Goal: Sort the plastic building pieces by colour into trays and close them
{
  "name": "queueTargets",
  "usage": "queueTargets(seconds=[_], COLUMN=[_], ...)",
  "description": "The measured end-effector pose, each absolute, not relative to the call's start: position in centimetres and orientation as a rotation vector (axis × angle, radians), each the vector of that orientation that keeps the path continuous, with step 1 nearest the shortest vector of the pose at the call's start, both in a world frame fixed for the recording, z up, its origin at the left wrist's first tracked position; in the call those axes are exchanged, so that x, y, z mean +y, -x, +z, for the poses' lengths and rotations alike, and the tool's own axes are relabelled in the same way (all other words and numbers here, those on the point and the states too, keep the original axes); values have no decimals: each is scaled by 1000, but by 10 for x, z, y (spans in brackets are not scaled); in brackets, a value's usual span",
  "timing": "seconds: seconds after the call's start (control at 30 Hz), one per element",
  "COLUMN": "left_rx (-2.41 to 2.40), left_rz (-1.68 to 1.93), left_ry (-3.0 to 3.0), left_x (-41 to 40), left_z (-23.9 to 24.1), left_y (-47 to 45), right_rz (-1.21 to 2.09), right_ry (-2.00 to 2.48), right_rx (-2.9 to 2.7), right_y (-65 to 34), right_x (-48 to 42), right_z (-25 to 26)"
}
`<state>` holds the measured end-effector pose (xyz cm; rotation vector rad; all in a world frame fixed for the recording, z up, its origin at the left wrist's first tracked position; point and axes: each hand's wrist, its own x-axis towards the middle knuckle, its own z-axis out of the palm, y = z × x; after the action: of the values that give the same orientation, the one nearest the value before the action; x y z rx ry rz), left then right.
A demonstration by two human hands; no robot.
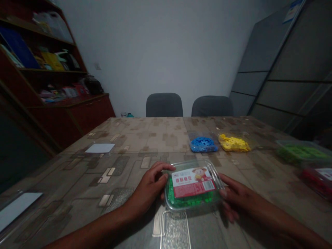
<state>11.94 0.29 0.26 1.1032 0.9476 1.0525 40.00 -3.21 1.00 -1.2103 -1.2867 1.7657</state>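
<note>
A clear plastic container [193, 202] with a lid is in front of me, near the middle of the table's near side. Green pieces show through its walls, and a red and white printed label with a cartoon figure covers much of the lid. My left hand [153, 181] grips the container's left side, thumb and index finger at the lid's rim. On the opposite side my right hand [233, 193] holds the right edge, its lower fingers blurred and hanging below. The container's underside is hidden.
Beyond the container stand a tub of blue pieces [203, 144] and a tub of yellow pieces [234, 143]. To the right are a light green tub [302, 152] and a red one [317, 180]. White cards [100, 148] lie at left. Two chairs [164, 104] back the patterned table [129, 135].
</note>
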Motion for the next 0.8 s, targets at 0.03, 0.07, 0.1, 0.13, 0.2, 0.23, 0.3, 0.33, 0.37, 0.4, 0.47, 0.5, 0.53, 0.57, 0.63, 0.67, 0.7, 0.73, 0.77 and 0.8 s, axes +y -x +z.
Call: queueTargets(seconds=[0.03, 0.07, 0.1, 0.13, 0.2, 0.23, 0.3, 0.33, 0.37, 0.4, 0.47, 0.5, 0.53, 0.57, 0.63, 0.67, 0.7, 0.73, 0.77, 0.8], left_rx=[945, 945, 943, 939, 928, 921, 907, 901, 897, 892, 882, 874, 866, 857, 847, 843, 837, 832, 825, 818], left_rz=[1050, 1043, 1036, 1035, 1031, 1027, 1019, 1010, 1001, 992, 973, 966, 968, 970, 978, 983, 989, 994, 998, 1003], left_ry=[-1103, -1103, -1100, -1092, -1078, -1077, -1081, -1086, -1090, -1093, -1092, -1086, -1074, -1059, -1024, -1004, -988, -979, -976, -978], left_x=[2, 2, 2, 1, 2, 3, 4, 6, 7, 8, 8, 8, 8, 7, 5, 4, 4, 3, 3, 4], left_z=[3, 3, 2, 2, 0, -1, -2, -3, -3, -4, -5, -5, -5, -5, -4, -4, -4, -5, -6, -7], left_y=[-119, -119, -119, -118, -118, -117, -116, -116, -115, -115, -114, -114, -115, -115, -117, -118, -119, -119, -119, -119], right_rz=[1772, 1770, 1762, 1759, 1746, 1745, 1767, 1786, 1809, 1831, 1860, 1867, 1873, 1873, 1859, 1854, 1852, 1854, 1863, 1870], right_ry=[1195, 1189, 1193, 1201, 1212, 1212, 1180, 1153, 1128, 1107, 1080, 1073, 1063, 1055, 1044, 1041, 1039, 1040, 1045, 1055], right_rx=[-1276, -1255, -1228, -1205, -1171, -1151, -1120, -1111, -1104, -1098, -1087, -1081, -1078, -1077, -1079, -1083, -1090, -1105, -1125, -1152], right_y=[-400, -399, -398, -398, -398, -398, -399, -400, -401, -402, -404, -404, -404, -404, -403, -403, -403, -404, -405, -407], right_x=[-32, -32, -32, -33, -32, -32, -30, -29, -28, -27, -24, -23, -22, -21, -20, -20, -20, -20, -20, -19], right_z=[10, 10, 10, 10, 7, 6, 4, 3, 2, 1, 1, 0, 0, 0, -1, -1, -2, -2, -3, -4])
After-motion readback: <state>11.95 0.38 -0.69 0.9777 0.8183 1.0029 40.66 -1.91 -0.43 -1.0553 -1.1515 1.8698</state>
